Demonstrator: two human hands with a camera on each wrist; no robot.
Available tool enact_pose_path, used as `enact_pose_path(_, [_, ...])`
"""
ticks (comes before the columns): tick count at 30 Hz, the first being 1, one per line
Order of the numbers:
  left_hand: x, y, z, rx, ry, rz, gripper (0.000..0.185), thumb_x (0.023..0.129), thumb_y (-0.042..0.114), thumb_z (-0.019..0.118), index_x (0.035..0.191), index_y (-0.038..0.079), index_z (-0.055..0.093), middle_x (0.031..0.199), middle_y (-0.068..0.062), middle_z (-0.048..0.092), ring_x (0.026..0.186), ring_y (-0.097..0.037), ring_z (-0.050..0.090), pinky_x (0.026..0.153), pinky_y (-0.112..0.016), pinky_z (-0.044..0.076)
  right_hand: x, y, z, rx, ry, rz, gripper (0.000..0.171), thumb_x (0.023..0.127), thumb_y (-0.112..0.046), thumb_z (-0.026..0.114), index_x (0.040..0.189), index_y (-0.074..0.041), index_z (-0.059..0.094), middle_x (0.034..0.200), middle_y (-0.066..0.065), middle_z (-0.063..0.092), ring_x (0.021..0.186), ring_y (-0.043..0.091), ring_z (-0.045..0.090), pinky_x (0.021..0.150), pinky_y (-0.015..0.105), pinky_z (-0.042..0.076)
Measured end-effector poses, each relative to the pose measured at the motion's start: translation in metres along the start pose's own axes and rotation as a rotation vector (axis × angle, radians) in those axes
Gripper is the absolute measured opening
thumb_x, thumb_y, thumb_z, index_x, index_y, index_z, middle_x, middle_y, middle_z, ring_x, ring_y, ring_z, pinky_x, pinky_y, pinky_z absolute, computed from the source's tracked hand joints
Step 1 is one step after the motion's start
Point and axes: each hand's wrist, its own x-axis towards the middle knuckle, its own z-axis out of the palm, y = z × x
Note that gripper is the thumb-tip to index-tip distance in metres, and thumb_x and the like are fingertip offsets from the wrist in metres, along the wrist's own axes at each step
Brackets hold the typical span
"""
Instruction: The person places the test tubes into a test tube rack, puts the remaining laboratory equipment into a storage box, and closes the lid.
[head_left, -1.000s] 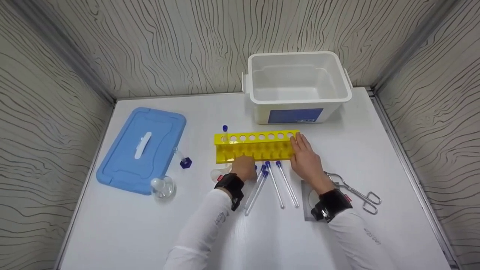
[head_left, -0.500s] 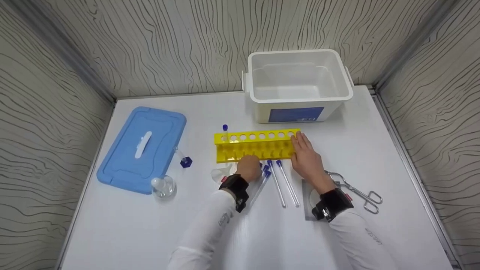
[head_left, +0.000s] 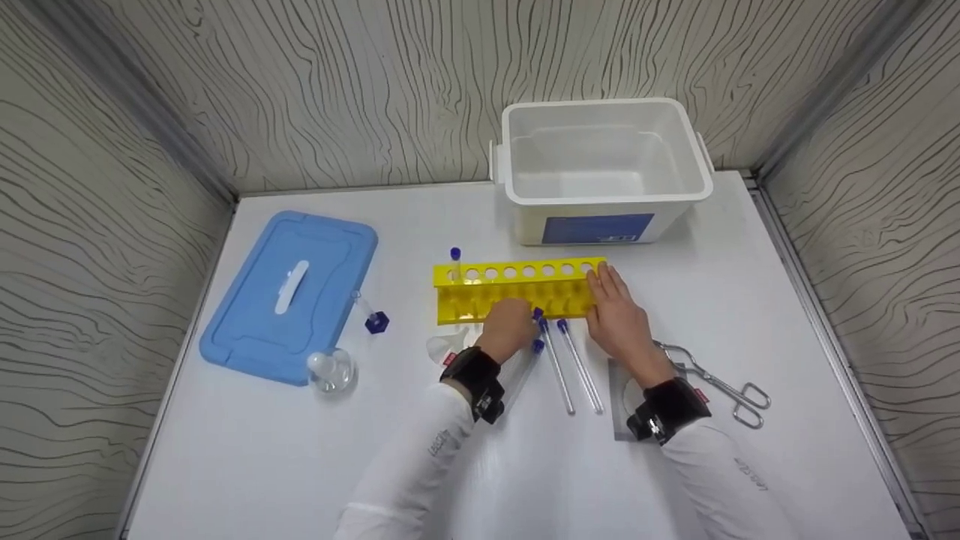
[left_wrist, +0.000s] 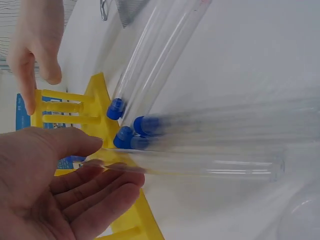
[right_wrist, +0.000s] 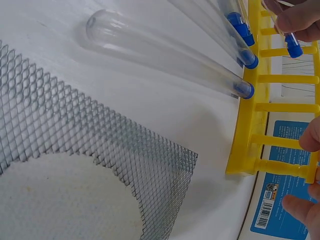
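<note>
My left hand (head_left: 510,328) pinches a blue-capped test tube (left_wrist: 200,165) between thumb and fingers, just in front of the yellow test tube rack (head_left: 517,291). Its cap lies beyond the fingers in the left wrist view, and its clear length points back towards me. At the rack's right end my right hand (head_left: 621,322) holds the frame, with its thumb against the upper shelf and fingers at the end. One capped tube (head_left: 455,255) stands in the leftmost hole. Several more capped test tubes (right_wrist: 175,55) lie on the table between the hands.
Behind the rack stands a white bin (head_left: 607,191). On the left are a blue lid (head_left: 262,300), a glass bottle (head_left: 331,373) and a small cylinder with a blue hexagonal base (head_left: 377,322). Wire gauze (right_wrist: 115,130) and metal tongs (head_left: 716,380) lie right.
My left hand has shifted rightward and slightly forward along the rack's front, lifting a test tube from the group lying on the table. The right hand stays at the rack's end.
</note>
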Motion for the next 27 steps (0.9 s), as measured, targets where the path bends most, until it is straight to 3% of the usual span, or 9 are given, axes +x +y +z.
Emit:
enact_pose_path(3, [-0.001, 0.002, -0.005, -0.043, 0.018, 0.005, 0.014, 0.089, 0.018, 0.069, 0.081, 0.007, 0.07, 0.068, -0.001, 0.054, 0.063, -0.016, 0.05, 0.055, -0.025, 0.039, 0.0, 0.0, 0.0, 0.002, 0.023, -0.009, 0.059, 0.096, -0.012, 0.051, 0.152, -0.002, 0.035, 0.162, 0.02, 0.027, 0.151, 0.037, 0.027, 0.083, 0.048, 0.057])
enact_pose_path(7, [-0.004, 0.001, -0.009, -0.096, 0.067, 0.015, 0.011, 0.09, 0.018, 0.068, 0.088, 0.008, 0.072, 0.075, -0.002, 0.064, 0.067, -0.016, 0.055, 0.061, -0.027, 0.046, 0.0, 0.001, 0.001, 0.003, 0.025, -0.011, 0.059, 0.096, -0.012, 0.051, 0.152, -0.002, 0.036, 0.162, 0.02, 0.027, 0.151, 0.037, 0.027, 0.072, 0.048, 0.057])
enact_pose_path(12, [-0.007, 0.0, -0.017, -0.132, 0.137, 0.054, 0.018, 0.09, 0.02, 0.07, 0.105, 0.01, 0.071, 0.091, -0.003, 0.071, 0.075, -0.015, 0.06, 0.069, -0.026, 0.053, 0.001, 0.001, 0.001, -0.001, 0.016, -0.004, 0.059, 0.097, -0.013, 0.05, 0.153, -0.003, 0.034, 0.163, 0.019, 0.026, 0.152, 0.036, 0.026, 0.071, 0.047, 0.057])
enact_pose_path(16, [-0.01, 0.001, -0.028, -0.154, 0.156, 0.065, 0.025, 0.091, 0.021, 0.069, 0.113, 0.009, 0.07, 0.101, -0.004, 0.074, 0.079, -0.014, 0.063, 0.073, -0.023, 0.056, 0.0, 0.002, 0.0, 0.002, 0.018, -0.009, 0.059, 0.097, -0.013, 0.05, 0.153, -0.002, 0.034, 0.163, 0.02, 0.025, 0.151, 0.037, 0.026, 0.072, 0.047, 0.057])
enact_pose_path(21, [-0.016, 0.002, -0.043, -0.22, 0.176, 0.055, 0.027, 0.093, 0.025, 0.068, 0.115, 0.01, 0.071, 0.11, -0.005, 0.075, 0.087, -0.015, 0.066, 0.083, -0.023, 0.057, -0.001, 0.002, 0.0, 0.003, 0.019, -0.008, 0.059, 0.097, -0.012, 0.05, 0.153, -0.002, 0.034, 0.163, 0.021, 0.025, 0.151, 0.038, 0.026, 0.075, 0.049, 0.057])
enact_pose_path(27, [-0.025, -0.001, -0.065, -0.32, 0.243, 0.065, 0.027, 0.093, 0.03, 0.068, 0.113, 0.012, 0.071, 0.099, -0.004, 0.075, 0.078, -0.013, 0.065, 0.07, -0.019, 0.056, -0.001, 0.001, -0.001, 0.012, 0.018, -0.011, 0.059, 0.097, -0.014, 0.049, 0.153, -0.002, 0.034, 0.163, 0.021, 0.025, 0.151, 0.038, 0.025, 0.085, 0.052, 0.056])
